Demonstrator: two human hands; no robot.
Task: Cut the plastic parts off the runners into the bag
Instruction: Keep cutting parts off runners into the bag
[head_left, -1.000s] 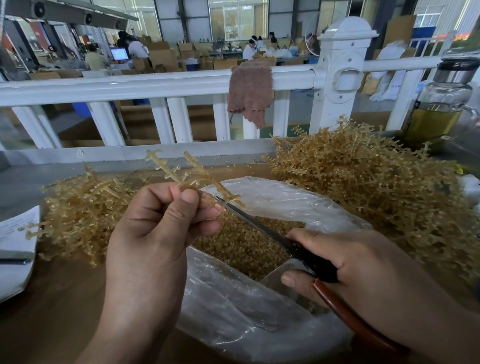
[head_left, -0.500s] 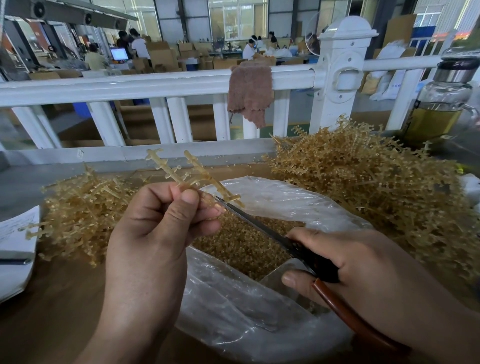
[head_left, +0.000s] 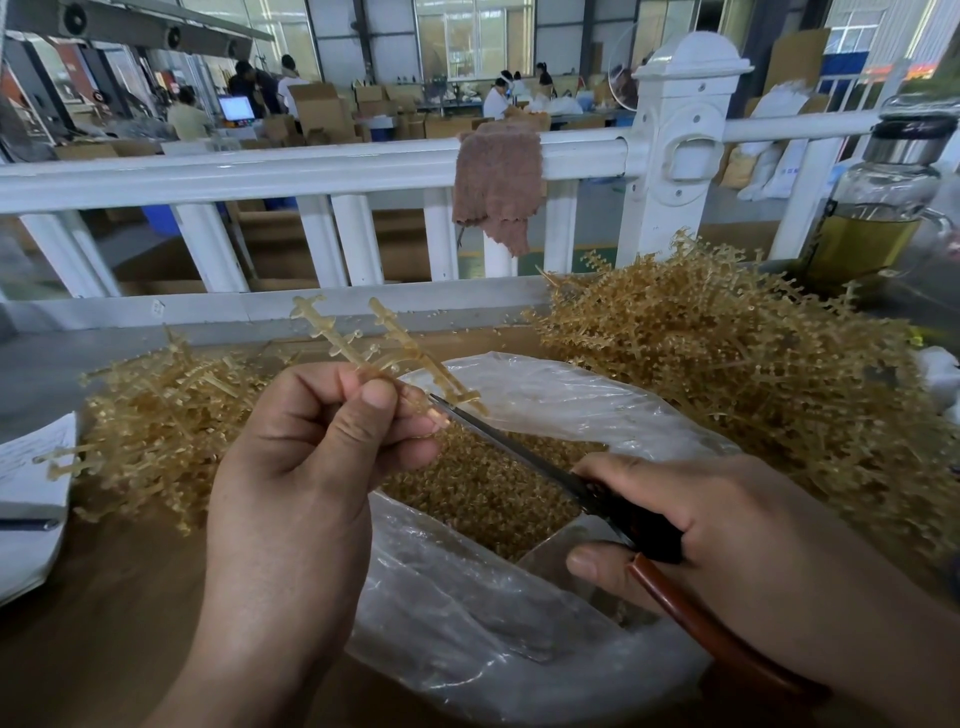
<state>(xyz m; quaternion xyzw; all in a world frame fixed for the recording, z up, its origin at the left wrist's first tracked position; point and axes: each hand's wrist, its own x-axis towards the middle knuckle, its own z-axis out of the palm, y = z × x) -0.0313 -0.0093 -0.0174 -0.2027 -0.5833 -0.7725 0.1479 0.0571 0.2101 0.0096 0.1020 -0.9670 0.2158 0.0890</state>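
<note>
A yellow plastic runner (head_left: 332, 338) is up in the air, just above the back edge of the bag (head_left: 467, 623). It has two long sticks with little bits poking out from the sides. The left hand (head_left: 311, 457) holds it at the bottom end, pinched between the thumb and the curled fingers.

The scissors (head_left: 519, 452) reach over the open bag. The thin blades look close together. Their tip touches the runner right next to the left thumb. The right hand (head_left: 727, 530) is over the right side of the bag, with its fingers wrapped around the handles. One handle is reddish brown and sticks out under the hand.

The bag is clear plastic and its mouth is wide open. Inside it is a big heap of tiny yellow cut parts (head_left: 483, 488).

The bag sits on a brown table (head_left: 104, 623). To the right of the bag and a bit behind it is a big pile of runners (head_left: 727, 364). To the left of the bag is a smaller pile (head_left: 171, 415). Farther left of the bag is some white paper (head_left: 31, 493) with a dark pen (head_left: 26, 525) lying on it.

Behind the bag is a white rail fence (head_left: 260, 171). A brown cloth (head_left: 496, 182) hangs over its top bar, almost straight behind the bag. Far to the right of the bag, past the big pile, stands a glass bottle (head_left: 878, 208) with yellow drink in it and a shiny lid. Way behind the bag, past the fence, are cardboard boxes and people working.
</note>
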